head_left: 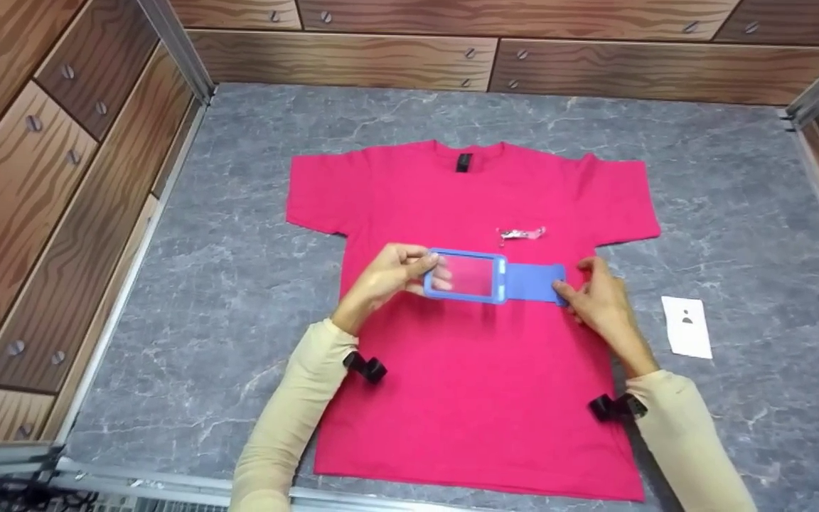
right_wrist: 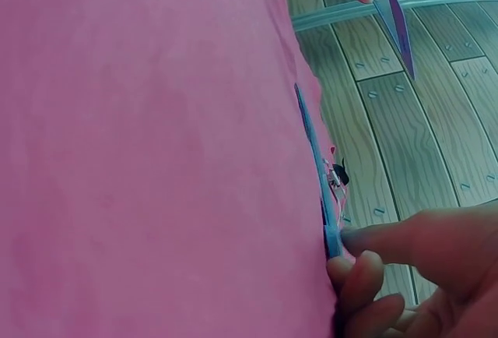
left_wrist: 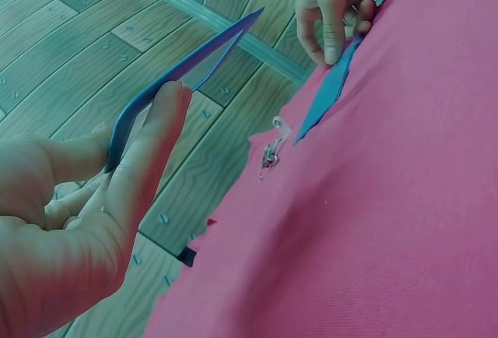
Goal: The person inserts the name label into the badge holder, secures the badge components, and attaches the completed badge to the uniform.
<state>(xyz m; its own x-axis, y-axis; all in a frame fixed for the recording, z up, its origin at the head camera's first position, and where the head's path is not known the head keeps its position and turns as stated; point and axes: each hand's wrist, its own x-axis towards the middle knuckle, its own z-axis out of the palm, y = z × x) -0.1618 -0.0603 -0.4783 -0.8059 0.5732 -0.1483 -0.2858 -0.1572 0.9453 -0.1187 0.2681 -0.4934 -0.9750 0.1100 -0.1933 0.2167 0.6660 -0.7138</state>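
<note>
My left hand [head_left: 386, 276] pinches the left end of a blue badge-holder frame [head_left: 465, 276] with a clear window. The fingers behind show through the window, and in the left wrist view the frame [left_wrist: 148, 98] is raised above the shirt. A flat blue panel [head_left: 532, 282] is pinched at its right end by my right hand [head_left: 600, 302]. This panel [right_wrist: 313, 139] lies low, close to the cloth. From the head view the two pieces overlap; the wrist views show them apart. Under both hands a pink T-shirt [head_left: 480, 398] is spread flat.
A metal clip with a clear strap [head_left: 522, 233] lies on the shirt's chest, beyond the blue pieces. To the right, a white card [head_left: 687, 327] printed with a small figure rests on the grey table [head_left: 743, 213]. Wood-patterned walls [head_left: 352, 60] border the table.
</note>
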